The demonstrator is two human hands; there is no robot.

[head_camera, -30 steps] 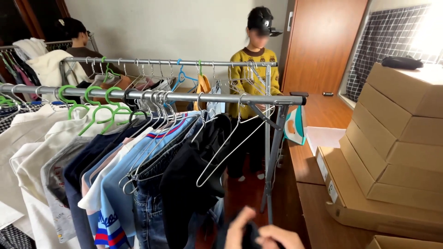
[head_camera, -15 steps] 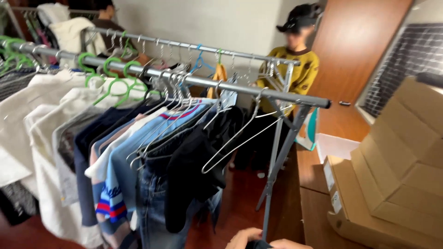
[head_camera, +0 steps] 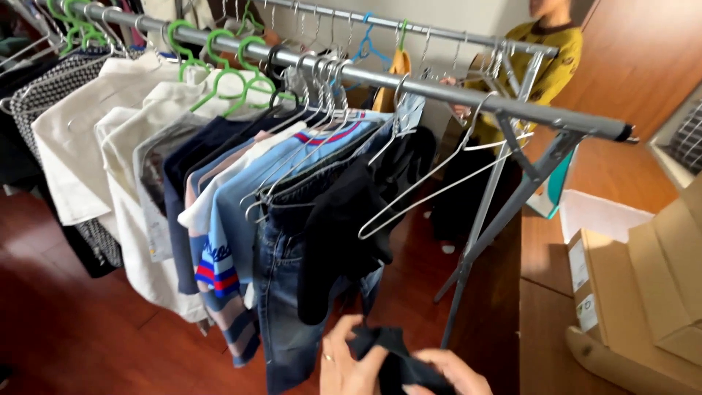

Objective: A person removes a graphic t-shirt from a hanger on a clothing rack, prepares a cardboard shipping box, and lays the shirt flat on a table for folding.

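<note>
Hanging at the far left of the near clothes rail (head_camera: pixel 409 82) are a black-and-white checked garment (head_camera: pixel 44 91) and white jackets (head_camera: pixel 80 139) on green plastic hangers (head_camera: pixel 219 69), and next to them come a navy top (head_camera: pixel 186 157), a light blue shirt with red and blue stripes (head_camera: pixel 227 249), and blue jeans (head_camera: pixel 281 292) on thin wire hangers (head_camera: pixel 322 80). A black garment (head_camera: pixel 336 234) hangs just right of the jeans, and beside it an empty wire hanger (head_camera: pixel 431 183) dangles from the rail near its right end. Low in the middle of the view, the left hand (head_camera: pixel 347 362), wearing a ring, has its fingers closed on a dark cloth (head_camera: pixel 391 358), which sits bunched between both hands at the bottom edge, below the hanging jeans and black garment. The right hand (head_camera: pixel 453 373) is closed on the same cloth from the other side, partly cut off by the frame. Behind the near rail stands a second rail (head_camera: pixel 409 29) with more hangers, and beyond it a person in a mustard-yellow sweater (head_camera: pixel 548 66) reaches toward that rail. At the right lie flat cardboard boxes (head_camera: pixel 643 292) stacked on a wooden table (head_camera: pixel 541 329), with a white box (head_camera: pixel 599 216) just behind them.
</note>
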